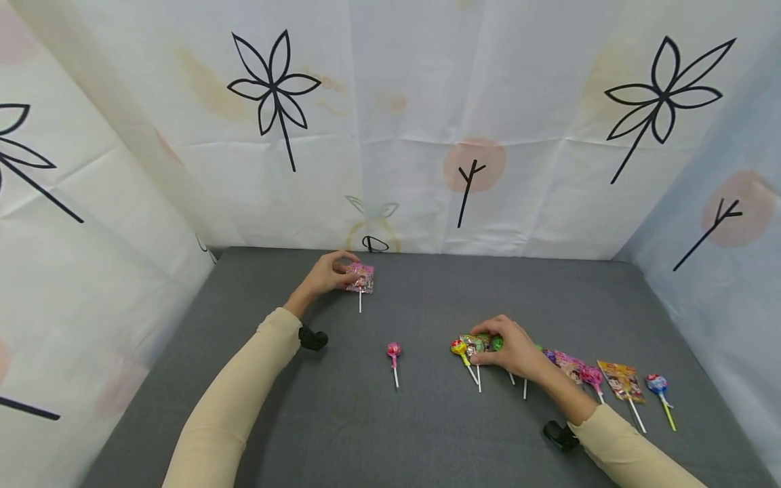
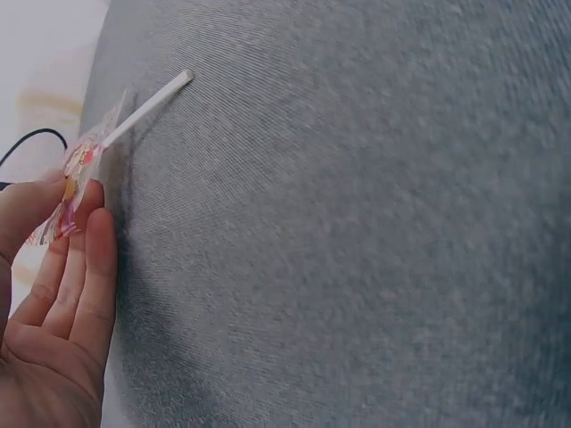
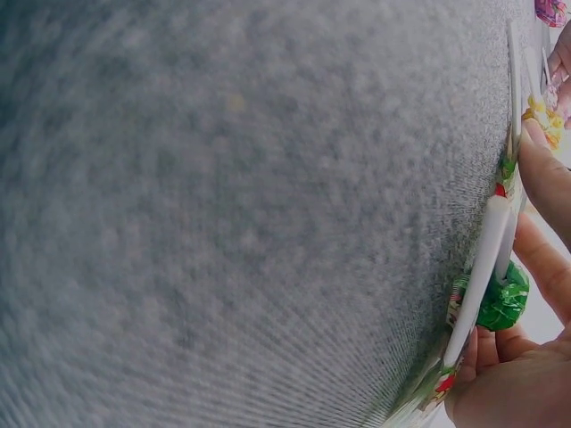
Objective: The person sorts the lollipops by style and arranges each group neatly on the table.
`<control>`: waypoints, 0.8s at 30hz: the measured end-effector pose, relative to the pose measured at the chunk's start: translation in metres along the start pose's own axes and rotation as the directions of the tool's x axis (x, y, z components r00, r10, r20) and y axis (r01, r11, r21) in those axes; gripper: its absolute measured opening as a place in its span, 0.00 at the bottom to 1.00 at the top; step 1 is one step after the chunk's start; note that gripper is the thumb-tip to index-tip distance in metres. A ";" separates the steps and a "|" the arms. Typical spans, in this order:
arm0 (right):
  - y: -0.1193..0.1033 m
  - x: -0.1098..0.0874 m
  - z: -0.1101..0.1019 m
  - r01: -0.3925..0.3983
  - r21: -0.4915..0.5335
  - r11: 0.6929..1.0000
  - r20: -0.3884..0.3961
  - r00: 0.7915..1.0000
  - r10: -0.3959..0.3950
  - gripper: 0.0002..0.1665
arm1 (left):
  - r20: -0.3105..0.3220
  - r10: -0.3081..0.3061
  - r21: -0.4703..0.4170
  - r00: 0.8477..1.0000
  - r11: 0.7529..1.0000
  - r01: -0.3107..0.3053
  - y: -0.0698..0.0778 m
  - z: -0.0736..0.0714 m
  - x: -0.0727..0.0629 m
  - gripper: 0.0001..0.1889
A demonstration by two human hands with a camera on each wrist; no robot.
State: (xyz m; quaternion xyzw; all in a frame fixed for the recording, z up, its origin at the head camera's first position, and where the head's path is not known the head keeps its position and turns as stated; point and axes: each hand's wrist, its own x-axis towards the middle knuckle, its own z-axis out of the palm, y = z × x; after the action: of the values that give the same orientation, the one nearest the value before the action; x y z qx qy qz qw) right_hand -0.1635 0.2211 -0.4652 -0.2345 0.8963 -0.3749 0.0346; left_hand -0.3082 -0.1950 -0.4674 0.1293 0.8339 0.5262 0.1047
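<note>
Near the far edge of the table, my left hand (image 1: 326,274) pinches a lollipop in a flat pink wrapper (image 1: 364,276) between thumb and fingers. Its white stick (image 2: 147,109) points away from the palm in the left wrist view. Further right, my right hand (image 1: 512,349) holds a lollipop in a flat green-and-orange wrapper (image 1: 472,344), close to the tabletop. A yellow-and-red lollipop (image 1: 458,348) lies just left of it. Beside the right fingers is a round green lollipop (image 3: 505,299). More sticks show below this hand, their heads partly hidden.
A lone pink lollipop (image 1: 394,350) lies mid-table between the hands. Right of the right wrist lie a flat pink-wrapped lollipop (image 1: 567,366), a round pink one (image 1: 590,375), an orange-wrapped one (image 1: 621,381) and a blue-and-red one (image 1: 657,384). Patterned white cloth (image 1: 403,122) surrounds the grey table (image 1: 366,434).
</note>
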 end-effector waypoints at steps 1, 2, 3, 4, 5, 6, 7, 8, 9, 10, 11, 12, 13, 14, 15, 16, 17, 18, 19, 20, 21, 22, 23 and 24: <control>0.000 0.000 0.000 0.002 0.002 1.000 0.000 1.000 -0.002 0.26 | -0.004 0.001 0.014 1.000 1.000 -0.001 0.000 0.000 -0.001 0.22; 0.000 0.000 0.000 0.004 0.003 1.000 0.000 1.000 -0.004 0.26 | -0.009 -0.001 0.031 1.000 1.000 0.001 0.000 0.000 -0.001 0.22; 0.000 0.000 0.000 0.005 0.002 1.000 0.000 1.000 -0.005 0.26 | -0.015 0.002 0.058 1.000 0.998 -0.001 0.000 0.000 -0.002 0.22; 0.000 -0.001 0.000 0.009 0.002 1.000 -0.001 1.000 -0.009 0.26 | -0.026 0.006 0.096 1.000 0.995 -0.003 0.000 0.000 -0.002 0.21; 0.000 -0.001 0.000 0.008 0.001 1.000 -0.001 1.000 -0.008 0.26 | -0.035 0.008 0.131 0.999 0.991 -0.004 0.000 0.000 -0.002 0.21; 0.000 -0.001 0.000 0.007 0.001 1.000 0.000 1.000 -0.007 0.26 | -0.043 0.014 0.167 0.999 0.986 -0.007 0.000 0.001 -0.002 0.21; -0.001 -0.001 0.000 0.008 0.003 1.000 0.000 1.000 -0.008 0.26 | -0.052 0.019 0.202 0.998 0.979 -0.008 0.000 0.001 -0.002 0.21; 0.000 -0.001 0.000 0.009 0.004 1.000 0.000 1.000 -0.009 0.26 | -0.060 0.023 0.238 0.998 0.971 -0.008 0.000 0.001 -0.002 0.21; 0.001 -0.001 0.001 0.014 -0.004 1.000 -0.005 1.000 -0.014 0.26 | -0.066 0.030 0.273 0.997 0.962 -0.011 -0.001 0.001 -0.002 0.21; 0.001 -0.001 0.001 0.015 -0.002 1.000 -0.006 1.000 -0.015 0.26 | -0.067 0.037 0.299 0.997 0.954 -0.015 -0.001 0.001 -0.002 0.21; 0.001 -0.001 0.001 0.013 0.000 1.000 -0.006 1.000 -0.013 0.26 | -0.063 0.041 0.315 0.997 0.949 -0.019 -0.001 0.001 -0.002 0.21; 0.001 -0.001 0.001 0.014 0.003 1.000 -0.005 1.000 -0.014 0.26 | -0.058 0.045 0.332 0.997 0.943 -0.023 -0.002 0.002 -0.001 0.21; 0.001 -0.001 0.001 0.015 0.005 1.000 -0.006 1.000 -0.015 0.26 | -0.054 0.046 0.348 0.997 0.937 -0.024 -0.002 0.002 -0.001 0.21; 0.001 -0.001 0.001 0.013 0.005 1.000 -0.004 1.000 -0.013 0.26 | -0.051 0.049 0.364 0.997 0.931 -0.027 -0.002 0.002 -0.001 0.21; 0.001 -0.001 0.001 0.011 0.006 1.000 -0.002 1.000 -0.011 0.26 | -0.048 0.053 0.375 0.997 0.926 -0.031 -0.002 0.003 0.000 0.21; -0.001 -0.001 -0.001 0.005 0.015 1.000 0.006 1.000 -0.005 0.26 | -0.045 0.058 0.386 0.997 0.922 -0.036 -0.003 0.003 0.000 0.21; -0.001 -0.001 -0.001 0.003 0.017 1.000 0.010 1.000 -0.003 0.25 | -0.044 0.063 0.393 0.997 0.919 -0.041 -0.003 0.003 0.000 0.21; -0.002 0.000 -0.001 0.001 0.018 1.000 0.012 1.000 -0.001 0.25 | -0.044 0.070 0.401 0.997 0.915 -0.047 -0.003 0.004 0.001 0.21; -0.002 0.000 -0.001 -0.001 0.019 1.000 0.013 1.000 0.000 0.25 | -0.047 0.079 0.410 0.996 0.911 -0.053 -0.003 0.004 0.001 0.21; -0.002 0.000 -0.001 -0.002 0.020 1.000 0.014 1.000 0.001 0.25 | -0.049 0.087 0.416 0.995 0.908 -0.059 -0.003 0.004 0.001 0.21; -0.002 -0.001 -0.002 -0.003 0.020 1.000 0.014 1.000 0.002 0.25 | -0.049 0.093 0.419 0.994 0.906 -0.064 -0.003 0.004 0.001 0.21; -0.003 -0.001 -0.002 -0.004 0.020 1.000 0.014 1.000 0.003 0.25 | -0.048 0.101 0.424 0.994 0.903 -0.071 -0.003 0.004 0.001 0.22; -0.003 -0.001 -0.002 -0.005 0.020 1.000 0.013 1.000 0.005 0.25 | -0.044 0.111 0.430 0.993 0.899 -0.081 -0.003 0.005 0.001 0.22; -0.003 -0.001 -0.002 -0.007 0.019 1.000 0.012 1.000 0.007 0.26 | -0.037 0.116 0.432 0.993 0.898 -0.088 -0.003 0.005 0.001 0.22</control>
State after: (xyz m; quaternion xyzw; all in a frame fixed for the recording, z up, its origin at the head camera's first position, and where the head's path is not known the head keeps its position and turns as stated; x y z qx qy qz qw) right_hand -0.1619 0.2211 -0.4622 -0.2333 0.8932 -0.3819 0.0436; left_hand -0.3078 -0.1914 -0.4718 0.1765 0.9242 0.3381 0.0203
